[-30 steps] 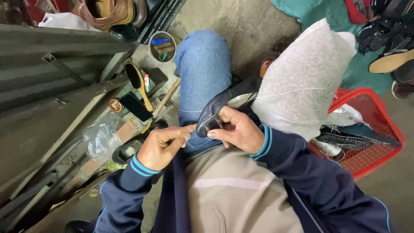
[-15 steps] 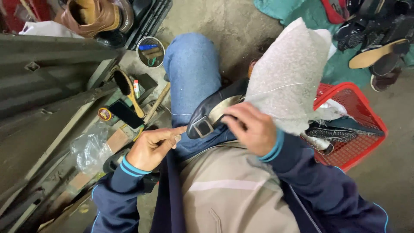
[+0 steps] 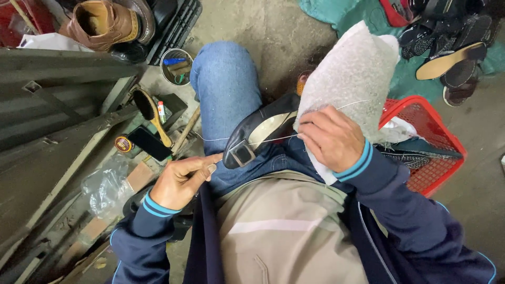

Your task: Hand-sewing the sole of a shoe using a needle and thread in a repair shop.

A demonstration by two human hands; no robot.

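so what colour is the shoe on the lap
Black shoe, with a grey buckle; head view.

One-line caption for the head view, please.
Left hand pulls thread taut from a black buckled shoe on the lap; right hand grips its grey cloth-wrapped sole.

Place: a cobbler's floor workshop.
Upper left: brown boot, shoe brush, polish tin.
Upper right: heaped sandals.

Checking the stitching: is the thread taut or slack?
Taut: the thread runs straight from the right hand across the black shoe.
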